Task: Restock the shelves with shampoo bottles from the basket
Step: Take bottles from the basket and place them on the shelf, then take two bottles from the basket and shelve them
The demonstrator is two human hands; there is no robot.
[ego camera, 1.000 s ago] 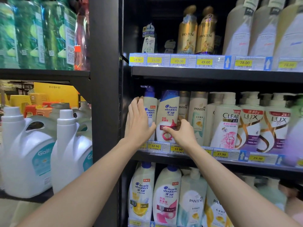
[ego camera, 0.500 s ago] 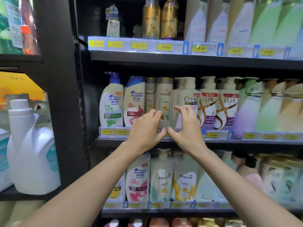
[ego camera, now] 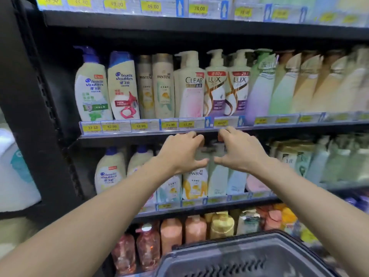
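The middle shelf (ego camera: 139,134) holds a row of shampoo: two Head & Shoulders bottles (ego camera: 91,90), two Pantene bottles (ego camera: 162,86), a Clear pump bottle (ego camera: 189,86) and two Lux bottles (ego camera: 215,84). My left hand (ego camera: 183,152) and my right hand (ego camera: 241,150) hover side by side just below that shelf's edge, fingers loosely curled, holding nothing. Between them shows the top of a pale pump bottle (ego camera: 216,176) on the shelf below, beside a Pantene bottle (ego camera: 194,184). The dark plastic basket (ego camera: 199,250) is at the bottom right; its inside is blurred.
A black upright post (ego camera: 30,96) bounds the shelves on the left, with a big white detergent jug (ego camera: 14,172) beyond it. The bottom shelf carries orange, red and yellow bottles (ego camera: 171,232). Price tags (ego camera: 111,126) line the shelf edges.
Both hands have dropped from the front of the middle shelf's bottles to below its edge. The view has tilted down, bringing the basket and bottom shelf into sight.
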